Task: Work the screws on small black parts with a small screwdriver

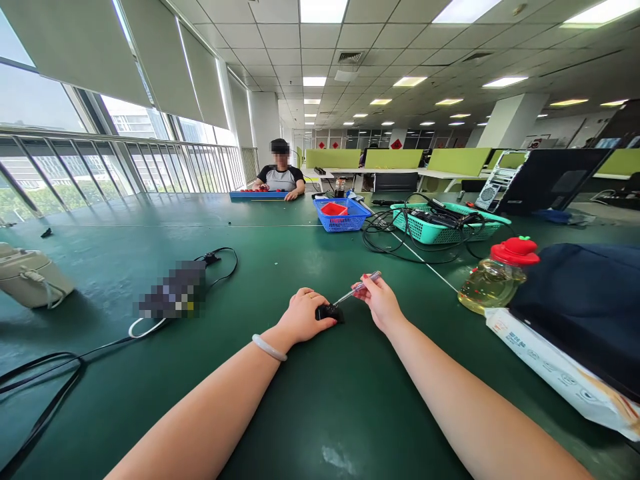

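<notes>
On the green table [310, 400], a small black part [329, 312] lies under the fingers of my left hand [306, 316]. Thumb and fingers grip it from the left side; its exact kind is too small to make out. My right hand [380, 303] pinches the clear handle of a screwdriver [357, 288]. The thin shaft slopes down to the left, and its tip meets the top of the black part. Whether the tip sits in a screw is too small to see.
Right of my hands stand a red-lidded bottle [493, 283], a white packet [560, 367] and a dark bag [590, 287]. Farther back are a blue basket [345, 221] and a green basket [435, 232] with cables. At left lie a strapped device [175, 290] and a beige pouch [33, 277]. Another person [280, 177] sits opposite.
</notes>
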`<state>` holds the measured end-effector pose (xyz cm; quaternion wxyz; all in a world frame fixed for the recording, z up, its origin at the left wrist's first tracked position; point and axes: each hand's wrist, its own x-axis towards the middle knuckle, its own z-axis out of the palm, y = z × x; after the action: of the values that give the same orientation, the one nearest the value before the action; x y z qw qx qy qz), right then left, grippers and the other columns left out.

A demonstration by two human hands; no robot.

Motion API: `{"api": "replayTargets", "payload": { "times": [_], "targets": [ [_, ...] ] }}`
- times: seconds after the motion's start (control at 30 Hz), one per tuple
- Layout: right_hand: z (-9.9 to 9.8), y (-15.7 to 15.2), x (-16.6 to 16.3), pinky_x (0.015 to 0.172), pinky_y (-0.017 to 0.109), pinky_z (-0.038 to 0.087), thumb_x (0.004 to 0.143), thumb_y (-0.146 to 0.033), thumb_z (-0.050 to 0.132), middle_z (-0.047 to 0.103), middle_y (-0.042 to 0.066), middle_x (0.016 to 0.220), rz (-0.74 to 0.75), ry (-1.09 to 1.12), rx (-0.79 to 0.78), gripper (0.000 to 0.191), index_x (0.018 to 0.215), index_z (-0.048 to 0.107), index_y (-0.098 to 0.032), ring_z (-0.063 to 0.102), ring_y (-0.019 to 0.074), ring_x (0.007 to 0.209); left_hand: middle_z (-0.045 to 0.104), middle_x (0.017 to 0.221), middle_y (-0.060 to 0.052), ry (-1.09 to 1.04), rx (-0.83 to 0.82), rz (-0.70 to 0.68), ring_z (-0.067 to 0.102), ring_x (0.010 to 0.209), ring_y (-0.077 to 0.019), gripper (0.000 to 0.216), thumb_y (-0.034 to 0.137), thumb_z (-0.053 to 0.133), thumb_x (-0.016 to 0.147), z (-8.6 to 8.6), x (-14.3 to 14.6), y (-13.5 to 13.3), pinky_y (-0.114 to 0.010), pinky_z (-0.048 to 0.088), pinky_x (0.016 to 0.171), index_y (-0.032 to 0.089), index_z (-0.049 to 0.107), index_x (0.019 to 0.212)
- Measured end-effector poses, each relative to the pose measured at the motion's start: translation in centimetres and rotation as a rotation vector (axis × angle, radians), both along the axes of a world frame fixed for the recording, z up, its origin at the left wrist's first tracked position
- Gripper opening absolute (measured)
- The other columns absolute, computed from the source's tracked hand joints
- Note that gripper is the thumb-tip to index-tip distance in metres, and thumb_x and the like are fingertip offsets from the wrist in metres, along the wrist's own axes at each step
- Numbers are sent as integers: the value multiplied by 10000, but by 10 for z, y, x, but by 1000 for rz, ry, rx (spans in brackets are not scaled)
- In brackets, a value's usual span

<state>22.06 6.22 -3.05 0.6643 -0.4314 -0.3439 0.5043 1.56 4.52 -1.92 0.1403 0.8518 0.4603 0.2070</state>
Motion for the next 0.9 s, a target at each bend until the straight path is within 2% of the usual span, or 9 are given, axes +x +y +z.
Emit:
{"api": "replayTargets", "payload": {
  "times": [0.17, 0.27, 0.43, 0.6, 0.77, 0.9],
  "targets": [
    [2, -4, -1, 601, 317, 525, 626, -550, 829, 692, -18, 668, 11, -62, 55, 459, 801, 550, -232, 583, 134, 524, 715, 1140, -69, -10, -13, -10, 497, 1253, -325, 297, 418, 747, 772, 0, -1, 0, -496, 407, 1080, 230, 701, 999],
    [6, -7, -3, 605, 320, 509, 642, -613, 794, 685, -21, 687, 27, -121, 125, 491, 823, 530, -240, 567, 136, 527, 712, 1148, -70, -14, -7, -3, 496, 1258, -330, 297, 421, 743, 770, 0, -2, -1, -496, 414, 1076, 235, 701, 998],
    [19, -18, -10, 687, 344, 519, 711, -689, 721, 690, -7, 747, 70, -345, 267, 493, 847, 547, -248, 601, 156, 604, 700, 1180, -91, -11, -31, -11, 499, 1284, -332, 336, 408, 722, 785, 0, -1, -1, -513, 402, 1098, 233, 693, 1071],
    [15, -17, -12, 738, 365, 527, 699, -705, 717, 709, 7, 777, 56, -359, 240, 526, 906, 550, -252, 633, 174, 642, 704, 1197, -81, -20, -57, -15, 516, 1280, -308, 355, 352, 709, 799, 3, 0, -2, -500, 401, 1108, 257, 683, 1140],
    [1, -5, -5, 647, 327, 519, 616, -713, 760, 698, -8, 697, -16, -219, 83, 583, 878, 550, -237, 597, 148, 568, 706, 1215, -70, -8, -71, -32, 513, 1297, -298, 374, 338, 689, 821, 6, 0, -5, -488, 400, 1115, 271, 679, 1189],
    [2, -4, -4, 658, 319, 530, 603, -665, 795, 715, -11, 718, 37, -161, 70, 549, 863, 565, -240, 612, 143, 587, 685, 1267, -73, -2, -78, -21, 540, 1283, -301, 402, 351, 690, 826, 7, -1, -4, -486, 396, 1124, 277, 675, 1221]
  ]
}}
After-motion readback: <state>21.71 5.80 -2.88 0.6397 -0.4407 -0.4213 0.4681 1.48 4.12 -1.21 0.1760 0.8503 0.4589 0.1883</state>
